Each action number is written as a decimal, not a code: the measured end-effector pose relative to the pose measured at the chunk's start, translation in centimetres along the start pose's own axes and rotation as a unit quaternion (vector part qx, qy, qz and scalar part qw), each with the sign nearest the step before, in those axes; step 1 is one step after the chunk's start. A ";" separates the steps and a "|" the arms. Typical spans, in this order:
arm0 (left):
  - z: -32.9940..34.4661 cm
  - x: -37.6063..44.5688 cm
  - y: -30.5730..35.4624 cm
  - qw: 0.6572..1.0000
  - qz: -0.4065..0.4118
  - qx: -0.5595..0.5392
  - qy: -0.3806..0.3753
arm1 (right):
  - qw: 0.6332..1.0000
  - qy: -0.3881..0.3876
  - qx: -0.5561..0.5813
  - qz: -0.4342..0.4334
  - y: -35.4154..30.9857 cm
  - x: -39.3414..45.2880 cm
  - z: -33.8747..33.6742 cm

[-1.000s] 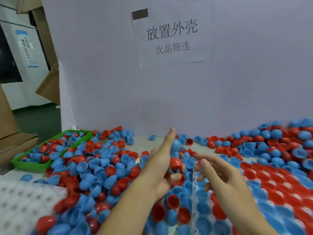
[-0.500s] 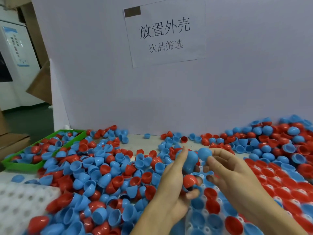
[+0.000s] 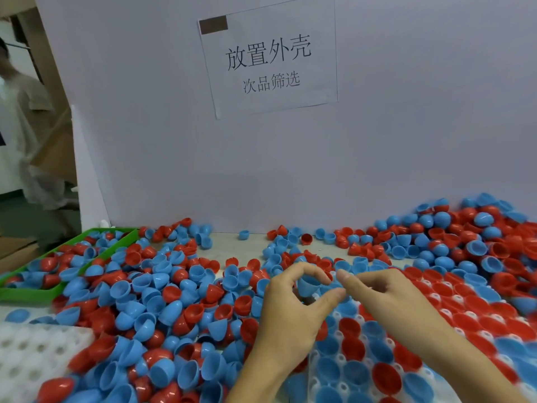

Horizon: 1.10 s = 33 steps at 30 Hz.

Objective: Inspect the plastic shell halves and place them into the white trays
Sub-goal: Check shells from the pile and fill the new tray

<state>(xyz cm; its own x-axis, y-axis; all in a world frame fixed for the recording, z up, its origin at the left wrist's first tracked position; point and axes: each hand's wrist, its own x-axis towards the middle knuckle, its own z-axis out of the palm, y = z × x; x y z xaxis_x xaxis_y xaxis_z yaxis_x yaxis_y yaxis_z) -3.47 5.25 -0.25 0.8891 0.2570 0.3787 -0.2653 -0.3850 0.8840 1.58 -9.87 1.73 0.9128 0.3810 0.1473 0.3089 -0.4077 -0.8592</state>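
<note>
A: Left hand (image 3: 290, 309) has a blue shell (image 3: 306, 286) pinched in its grip, thumb and curled finger round it, just above the tray (image 3: 340, 356).

B: Yep. Right hand (image 3: 386, 298) sits just beside it, fingers loose, holding nothing. Tray's pockets hold red and blue halves; the loose pile (image 3: 162, 301) covers the counter (image 3: 232, 245) on the left.

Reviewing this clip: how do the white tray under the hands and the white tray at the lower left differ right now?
The white tray under the hands has red and blue shell halves seated in its sockets; the white tray at lower left shows bare sockets. The first lies beneath both hands, the left hand gripping a blue shell half above it; the second lies apart, with loose shells against its edge. Both are white with rows of round sockets.
</note>
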 end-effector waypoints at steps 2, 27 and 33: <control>0.0 0.0 -0.1 1.000 0.017 0.002 -0.003 | 0.995 -0.046 0.061 0.058 0.1 0.1 -0.4; -0.6 0.9 0.0 0.740 -0.319 -0.578 0.129 | 0.945 -0.062 0.290 0.138 0.2 -0.5 -2.9; 0.0 0.7 -0.9 0.823 -0.301 -0.476 0.073 | 0.994 0.003 -0.038 0.101 -1.3 -2.6 -7.9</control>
<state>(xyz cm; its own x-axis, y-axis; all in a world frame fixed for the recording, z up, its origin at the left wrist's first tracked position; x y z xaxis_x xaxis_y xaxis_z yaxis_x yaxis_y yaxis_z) -2.62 5.79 -0.72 0.9304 0.2778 -0.2391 -0.0272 0.7030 0.7107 0.92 -16.91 6.35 0.9597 0.2804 -0.0216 0.1384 -0.5376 -0.8318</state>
